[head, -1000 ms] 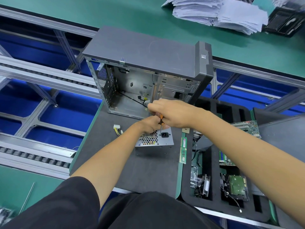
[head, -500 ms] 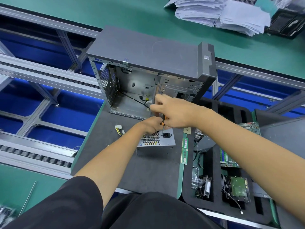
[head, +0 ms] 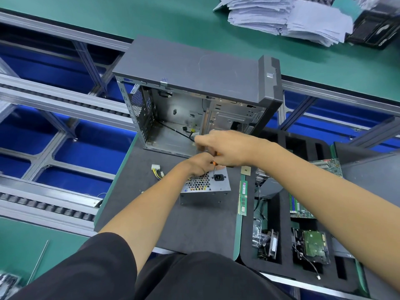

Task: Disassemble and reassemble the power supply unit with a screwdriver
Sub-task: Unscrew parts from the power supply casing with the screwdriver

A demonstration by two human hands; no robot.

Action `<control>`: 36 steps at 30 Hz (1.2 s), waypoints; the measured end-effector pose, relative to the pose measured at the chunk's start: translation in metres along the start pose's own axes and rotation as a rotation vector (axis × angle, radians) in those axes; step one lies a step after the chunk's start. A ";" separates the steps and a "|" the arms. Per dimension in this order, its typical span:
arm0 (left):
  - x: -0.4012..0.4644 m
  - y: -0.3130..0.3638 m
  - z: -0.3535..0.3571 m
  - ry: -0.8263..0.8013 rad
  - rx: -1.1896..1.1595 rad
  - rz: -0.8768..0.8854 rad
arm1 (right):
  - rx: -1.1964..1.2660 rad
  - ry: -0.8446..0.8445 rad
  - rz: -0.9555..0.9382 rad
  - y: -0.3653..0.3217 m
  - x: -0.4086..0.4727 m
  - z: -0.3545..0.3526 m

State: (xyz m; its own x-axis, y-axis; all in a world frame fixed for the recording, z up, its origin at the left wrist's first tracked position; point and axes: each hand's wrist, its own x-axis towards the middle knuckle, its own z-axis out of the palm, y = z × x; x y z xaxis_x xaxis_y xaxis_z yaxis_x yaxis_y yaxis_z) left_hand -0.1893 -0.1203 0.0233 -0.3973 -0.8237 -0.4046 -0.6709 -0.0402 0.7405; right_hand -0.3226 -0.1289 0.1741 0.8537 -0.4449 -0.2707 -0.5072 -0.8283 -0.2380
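- Fingers first: my right hand (head: pixel 229 148) is curled round the screwdriver (head: pixel 213 167), its tip down on the power supply unit (head: pixel 205 184); my left hand (head: pixel 200 164) rests on the unit's top, grip hidden, so I cannot tell.
- The unit sits on the grey mat (head: pixel 194 221), at 6 o'clock from the open computer case (head: pixel 194 68).
- I judge it a stiff, weighty metal box; I'd hold the solid side walls, away from the honeycomb grille and the loose cable plug (head: pixel 156 168) at its 9 o'clock.

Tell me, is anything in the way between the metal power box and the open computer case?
Mostly the person's own hands. The power supply sits on the grey mat just in front of the computer case. The left hand and the right hand, with the screwdriver, hover between them. Nothing else visible blocks the way.
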 end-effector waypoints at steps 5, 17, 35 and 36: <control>0.006 -0.002 0.002 -0.027 0.025 -0.054 | -0.142 0.010 -0.012 0.002 0.000 0.000; 0.007 -0.002 0.002 -0.010 0.053 0.010 | -0.047 -0.026 -0.006 -0.002 -0.007 -0.003; 0.013 -0.011 0.002 -0.045 -0.019 0.022 | -0.273 0.054 0.019 0.010 -0.003 0.000; 0.015 -0.012 0.002 -0.035 -0.011 0.016 | -0.222 0.050 0.020 0.011 -0.003 0.001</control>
State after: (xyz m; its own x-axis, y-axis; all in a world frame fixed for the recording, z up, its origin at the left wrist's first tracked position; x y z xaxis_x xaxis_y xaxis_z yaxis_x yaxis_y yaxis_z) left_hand -0.1884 -0.1312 0.0067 -0.4296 -0.8039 -0.4112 -0.6572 -0.0340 0.7530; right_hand -0.3311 -0.1358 0.1712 0.8513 -0.4738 -0.2254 -0.4903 -0.8713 -0.0199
